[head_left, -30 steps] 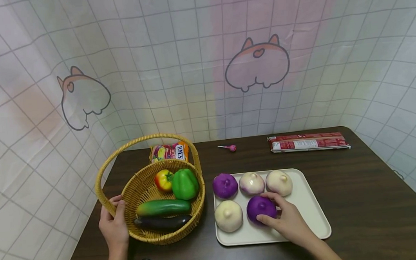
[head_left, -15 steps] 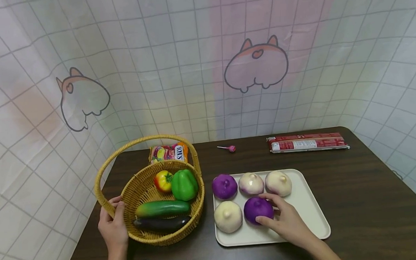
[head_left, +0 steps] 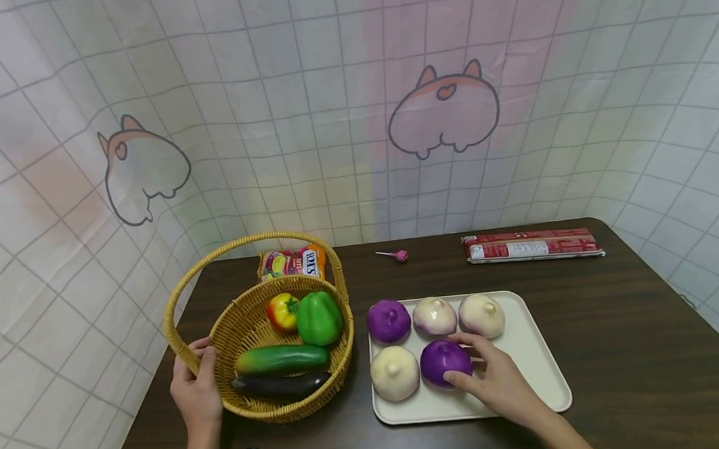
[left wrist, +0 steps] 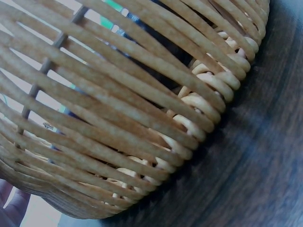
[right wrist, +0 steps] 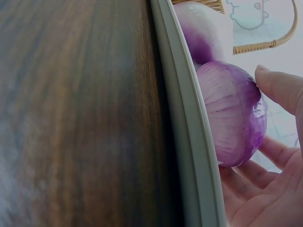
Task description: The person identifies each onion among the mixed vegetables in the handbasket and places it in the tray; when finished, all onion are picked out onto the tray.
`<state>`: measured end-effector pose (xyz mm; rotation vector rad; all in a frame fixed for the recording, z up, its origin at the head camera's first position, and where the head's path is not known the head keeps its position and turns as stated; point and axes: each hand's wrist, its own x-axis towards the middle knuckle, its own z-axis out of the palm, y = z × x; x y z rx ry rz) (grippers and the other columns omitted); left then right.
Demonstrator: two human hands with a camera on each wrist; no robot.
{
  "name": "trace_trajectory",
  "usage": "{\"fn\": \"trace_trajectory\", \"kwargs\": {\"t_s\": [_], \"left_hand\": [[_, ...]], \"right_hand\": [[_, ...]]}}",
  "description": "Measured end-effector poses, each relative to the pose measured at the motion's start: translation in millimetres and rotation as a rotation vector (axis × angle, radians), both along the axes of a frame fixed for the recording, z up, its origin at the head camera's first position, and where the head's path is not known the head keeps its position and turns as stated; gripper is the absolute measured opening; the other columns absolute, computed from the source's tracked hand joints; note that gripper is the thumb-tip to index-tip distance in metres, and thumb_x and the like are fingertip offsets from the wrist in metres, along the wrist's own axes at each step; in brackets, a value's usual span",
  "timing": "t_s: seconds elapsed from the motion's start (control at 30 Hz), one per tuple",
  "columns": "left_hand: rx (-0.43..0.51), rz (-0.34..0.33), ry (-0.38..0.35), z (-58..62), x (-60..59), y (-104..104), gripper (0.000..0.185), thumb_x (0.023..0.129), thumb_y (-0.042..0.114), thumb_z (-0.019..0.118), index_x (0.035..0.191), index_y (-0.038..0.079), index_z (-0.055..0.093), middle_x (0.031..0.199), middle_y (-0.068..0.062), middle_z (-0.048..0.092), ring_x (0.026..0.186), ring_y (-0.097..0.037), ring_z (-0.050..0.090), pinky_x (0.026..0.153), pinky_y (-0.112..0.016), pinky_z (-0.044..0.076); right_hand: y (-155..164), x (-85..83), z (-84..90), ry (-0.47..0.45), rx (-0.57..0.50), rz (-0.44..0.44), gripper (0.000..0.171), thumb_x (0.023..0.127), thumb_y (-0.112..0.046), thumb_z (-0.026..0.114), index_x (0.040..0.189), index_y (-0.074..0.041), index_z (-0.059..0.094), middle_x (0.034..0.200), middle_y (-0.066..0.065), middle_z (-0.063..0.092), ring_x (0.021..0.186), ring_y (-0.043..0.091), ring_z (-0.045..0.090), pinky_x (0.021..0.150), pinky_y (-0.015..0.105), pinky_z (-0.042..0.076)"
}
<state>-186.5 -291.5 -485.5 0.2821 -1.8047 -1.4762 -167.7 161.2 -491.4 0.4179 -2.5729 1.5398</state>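
In the head view, my left hand (head_left: 197,385) grips the wicker basket (head_left: 221,327) where its handle meets the left rim. The basket holds a red-yellow pepper (head_left: 283,312), a green bell pepper (head_left: 320,319), a cucumber-like green vegetable (head_left: 283,359) and an eggplant (head_left: 282,386). My right hand (head_left: 498,380) is around the right side of a purple onion (head_left: 445,364) resting on the white tray (head_left: 531,351). In the right wrist view, the thumb (right wrist: 279,90) stands slightly off this onion, the other fingers lie close beneath it, and a gap shows before the palm.
Several more purple and whitish onions, such as a white one (head_left: 395,373), sit on the tray. Behind lie a candy bag (head_left: 292,263), a lollipop (head_left: 400,256) and a long red packet (head_left: 531,246). A patterned curtain (head_left: 305,119) borders the dark table (head_left: 633,332).
The purple onion has shifted slightly left out of my right hand, which has stayed almost in place. My left hand and the basket have not visibly moved.
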Motion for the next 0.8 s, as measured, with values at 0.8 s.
{"fn": "trace_trajectory", "kwargs": {"t_s": [0.8], "left_hand": [[-0.281, 0.031, 0.04, 29.3, 13.0, -7.8, 0.041, 0.092, 0.01, 0.063, 0.132, 0.008, 0.057, 0.128, -0.007, 0.06, 0.11, -0.004, 0.053, 0.089, -0.015, 0.037]], "right_hand": [[16.5, -4.0, 24.4, 0.115, -0.075, -0.113, 0.032, 0.092, -0.011, 0.069, 0.123, -0.005, 0.062, 0.121, 0.012, 0.066, 0.104, 0.02, 0.063, 0.081, 0.024, 0.053]]}}
